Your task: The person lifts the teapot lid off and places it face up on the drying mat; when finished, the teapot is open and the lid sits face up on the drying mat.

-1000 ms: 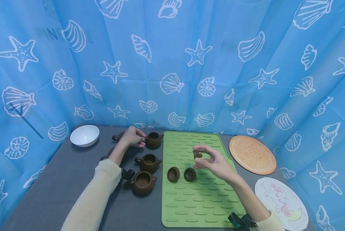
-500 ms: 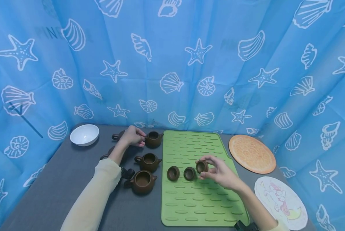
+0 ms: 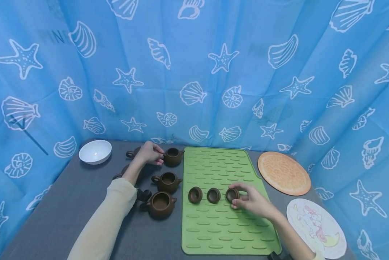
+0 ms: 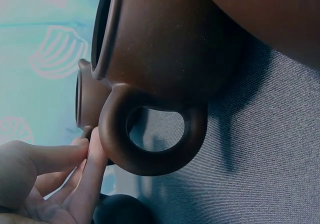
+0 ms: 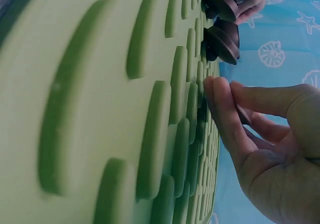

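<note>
My left hand [image 3: 150, 154] pinches the handle of the farthest open brown teapot [image 3: 172, 157], which stands on the grey table. In the left wrist view, that teapot [image 4: 92, 96] is partly hidden behind a nearer teapot [image 4: 165, 49] with a round handle. My right hand [image 3: 251, 200] holds a small brown teapot lid [image 3: 232, 195] by its edges, hollow side up, at the green mat. Two similar lids, the left one [image 3: 195, 195] and the middle one [image 3: 213, 195], lie beside it in a row. In the right wrist view, my right hand [image 5: 272, 154] mostly covers its lid.
Two more lidless teapots, a middle one [image 3: 167, 182] and a near one [image 3: 159, 205], stand left of the green mat [image 3: 214, 231]. Others are partly hidden by my left arm. A white bowl [image 3: 95, 152], an orange round board [image 3: 283, 173] and a white round picture [image 3: 316, 227] lie around.
My right hand has brought the lid down and toward me, turning it hollow side up, then right to the end of the lid row. My left hand stays at the far teapot's handle.
</note>
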Tool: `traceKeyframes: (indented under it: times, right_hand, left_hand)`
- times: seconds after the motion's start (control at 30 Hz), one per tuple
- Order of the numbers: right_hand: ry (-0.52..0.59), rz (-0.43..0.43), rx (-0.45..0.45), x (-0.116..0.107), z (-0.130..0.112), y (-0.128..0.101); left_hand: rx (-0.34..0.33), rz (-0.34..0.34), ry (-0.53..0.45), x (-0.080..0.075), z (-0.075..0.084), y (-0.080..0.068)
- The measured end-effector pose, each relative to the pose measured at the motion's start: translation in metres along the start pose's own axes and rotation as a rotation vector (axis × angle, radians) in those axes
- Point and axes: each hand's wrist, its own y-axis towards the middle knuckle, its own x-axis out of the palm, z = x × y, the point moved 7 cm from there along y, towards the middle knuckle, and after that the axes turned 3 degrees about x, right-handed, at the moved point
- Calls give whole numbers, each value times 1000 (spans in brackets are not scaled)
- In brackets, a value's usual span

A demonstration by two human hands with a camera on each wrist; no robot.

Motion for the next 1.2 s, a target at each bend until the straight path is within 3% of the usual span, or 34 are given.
traceKeyframes:
  times: [0.7, 1.2]
  right_hand:
    - [-115, -62, -16, 3, 2, 4]
    - [-142, -58, -22, 4, 1, 2]
  left_hand:
    - [22, -5, -26, -3, 1, -1]
    - [-14, -28, -92, -6, -5, -4]
